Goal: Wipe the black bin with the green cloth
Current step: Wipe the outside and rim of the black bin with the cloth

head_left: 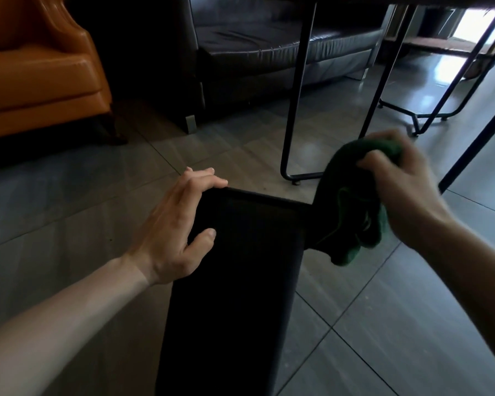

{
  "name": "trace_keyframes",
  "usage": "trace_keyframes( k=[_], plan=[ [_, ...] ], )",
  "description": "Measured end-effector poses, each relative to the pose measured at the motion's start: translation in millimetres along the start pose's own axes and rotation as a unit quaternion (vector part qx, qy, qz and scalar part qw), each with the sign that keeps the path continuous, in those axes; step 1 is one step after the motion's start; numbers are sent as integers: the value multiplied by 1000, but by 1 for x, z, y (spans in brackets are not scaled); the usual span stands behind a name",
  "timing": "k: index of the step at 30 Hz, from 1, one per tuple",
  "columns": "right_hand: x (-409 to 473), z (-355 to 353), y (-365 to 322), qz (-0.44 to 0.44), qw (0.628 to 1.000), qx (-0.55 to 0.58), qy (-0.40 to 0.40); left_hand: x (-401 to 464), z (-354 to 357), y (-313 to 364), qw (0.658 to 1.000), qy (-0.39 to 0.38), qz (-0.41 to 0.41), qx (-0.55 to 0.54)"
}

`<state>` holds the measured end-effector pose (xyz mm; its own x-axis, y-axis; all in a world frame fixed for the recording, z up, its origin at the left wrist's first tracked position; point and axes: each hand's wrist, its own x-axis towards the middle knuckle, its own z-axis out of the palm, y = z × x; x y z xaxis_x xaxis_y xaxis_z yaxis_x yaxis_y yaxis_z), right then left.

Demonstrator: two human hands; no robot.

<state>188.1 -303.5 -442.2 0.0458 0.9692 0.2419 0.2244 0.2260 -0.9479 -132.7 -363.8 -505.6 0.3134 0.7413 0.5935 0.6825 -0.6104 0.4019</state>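
in the head view, the black bin (235,281) is standing on the grey tiled floor (383,324), filling the lower middle of the picture. it is looking tall and narrow with flat, matte sides, a thin rim running along its far top edge, and an inside too dark to make out. the left hand (172,230) is gripping the bin's upper left corner, with the fingers (203,180) curling over the far rim and the thumb pressing on the near side. the right hand (403,187) is closing tightly around a bunched green cloth (352,212), which is hanging down in dark folds right at the bin's upper right edge; whether the cloth is touching the bin cannot be told. the hand and cloth are looking slightly blurred. behind the bin, the thin black legs of a table (295,90) are standing on the floor. a dark sofa (269,52) is sitting further back, and an orange chair (40,67) is sitting at the upper left.
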Motion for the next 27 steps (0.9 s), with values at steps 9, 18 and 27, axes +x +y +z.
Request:
trace_keyframes(
  k=[9, 18, 27],
  plan=[
    [-15, 36, 33, 42, 953, -87, -287, -10, -3, -13, 994, 26, -92, -55],
    [-19, 17, 28, -55, 897, -131, -417, -5, -6, -17, 995, 1, -81, -52],
    [-51, 37, 22, -272, 868, -268, -317, 1, -24, 3, 999, 18, 13, 31]
  ],
)
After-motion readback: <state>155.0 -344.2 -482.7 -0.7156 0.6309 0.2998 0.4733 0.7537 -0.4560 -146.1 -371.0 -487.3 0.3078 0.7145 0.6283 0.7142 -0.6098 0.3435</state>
